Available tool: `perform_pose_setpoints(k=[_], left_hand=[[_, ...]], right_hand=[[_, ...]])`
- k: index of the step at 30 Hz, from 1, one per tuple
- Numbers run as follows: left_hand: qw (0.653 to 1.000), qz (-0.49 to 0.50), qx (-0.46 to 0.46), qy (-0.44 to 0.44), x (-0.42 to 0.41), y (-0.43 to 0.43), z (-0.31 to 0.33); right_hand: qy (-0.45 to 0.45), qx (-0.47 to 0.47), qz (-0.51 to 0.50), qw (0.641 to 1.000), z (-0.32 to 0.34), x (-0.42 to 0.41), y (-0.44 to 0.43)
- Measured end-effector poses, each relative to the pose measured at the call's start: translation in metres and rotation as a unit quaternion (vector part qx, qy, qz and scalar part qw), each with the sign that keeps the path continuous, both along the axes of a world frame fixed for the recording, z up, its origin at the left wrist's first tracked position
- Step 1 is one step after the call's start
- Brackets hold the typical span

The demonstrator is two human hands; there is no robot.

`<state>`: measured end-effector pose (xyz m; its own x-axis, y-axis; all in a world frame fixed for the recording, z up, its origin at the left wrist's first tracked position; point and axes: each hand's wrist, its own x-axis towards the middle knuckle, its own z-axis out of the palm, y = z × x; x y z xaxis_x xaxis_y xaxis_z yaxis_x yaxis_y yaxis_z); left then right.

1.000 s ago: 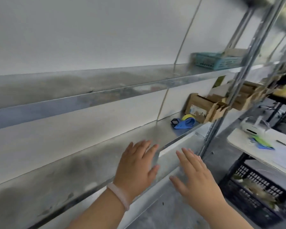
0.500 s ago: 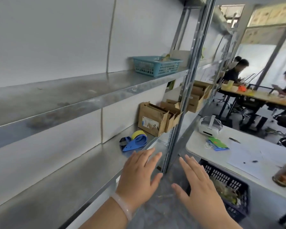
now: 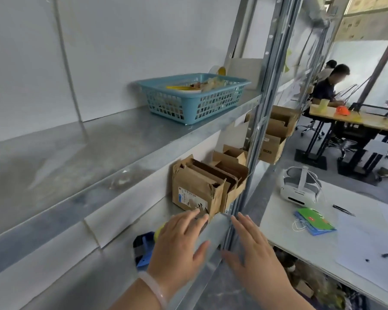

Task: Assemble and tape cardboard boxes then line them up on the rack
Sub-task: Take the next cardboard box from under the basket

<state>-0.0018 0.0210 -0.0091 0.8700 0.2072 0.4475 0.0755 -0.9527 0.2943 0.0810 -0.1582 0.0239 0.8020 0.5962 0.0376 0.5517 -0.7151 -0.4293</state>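
Several flattened brown cardboard boxes [image 3: 202, 189] stand upright on the lower shelf of the metal rack [image 3: 112, 153], against its upright post. My left hand [image 3: 179, 247] reaches toward them with straight spread fingers, the fingertips just below the front box's label. My right hand [image 3: 253, 256] is held out flat beside it, in front of the post, holding nothing. A blue tape dispenser [image 3: 142, 249] with a yellow roll lies on the shelf, partly hidden behind my left hand.
A blue plastic basket [image 3: 193, 99] sits on the upper shelf. More cardboard boxes [image 3: 276, 135] stand beyond the post. To the right is a white table [image 3: 356, 253] with a white headset [image 3: 300, 186], a green booklet [image 3: 314, 222] and a pen. People sit at a far desk.
My view has swung to the right along the rack. Both hands have travelled right with it and now are close to the flattened boxes, past the tape dispenser.
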Motion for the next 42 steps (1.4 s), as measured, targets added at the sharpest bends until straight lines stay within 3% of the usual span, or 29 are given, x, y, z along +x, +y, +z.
perform_pose_setpoints(k=[5, 9, 12, 15, 17, 21, 24, 30, 35, 42], left_hand=[[0.997, 0.062, -0.041, 0.018, 0.051, 0.015, -0.017], [0.986, 0.140, -0.093, 0.003, 0.092, 0.018, -0.021], [0.977, 0.183, -0.110, 0.015, 0.113, 0.018, -0.028], [0.969, 0.215, -0.123, 0.021, 0.125, 0.014, -0.033], [0.966, 0.228, -0.122, 0.023, 0.130, 0.010, -0.035], [0.963, 0.238, -0.121, 0.023, 0.135, 0.006, -0.032], [0.962, 0.243, -0.126, 0.015, 0.132, 0.007, -0.030], [0.940, 0.286, -0.188, 0.000, 0.121, 0.022, -0.031], [0.912, 0.327, -0.246, -0.043, 0.116, 0.038, -0.028], [0.871, 0.318, -0.342, -0.152, 0.097, 0.043, -0.006]], right_hand=[[0.050, 0.022, 0.034, 0.998, -0.012, 0.075, 0.032], [0.136, 0.117, 0.038, 0.983, -0.020, 0.139, 0.053], [0.261, 0.157, -0.005, 0.952, -0.029, 0.177, 0.072], [0.422, 0.170, -0.036, 0.890, -0.034, 0.199, 0.085], [0.463, 0.152, -0.039, 0.872, -0.035, 0.210, 0.092], [0.456, 0.124, -0.017, 0.881, -0.037, 0.221, 0.105], [0.483, 0.125, -0.023, 0.866, -0.041, 0.226, 0.108], [0.501, 0.210, -0.048, 0.838, -0.044, 0.223, 0.098], [0.468, 0.256, -0.061, 0.843, -0.024, 0.217, 0.087], [0.430, 0.303, 0.050, 0.849, 0.021, 0.235, 0.069]])
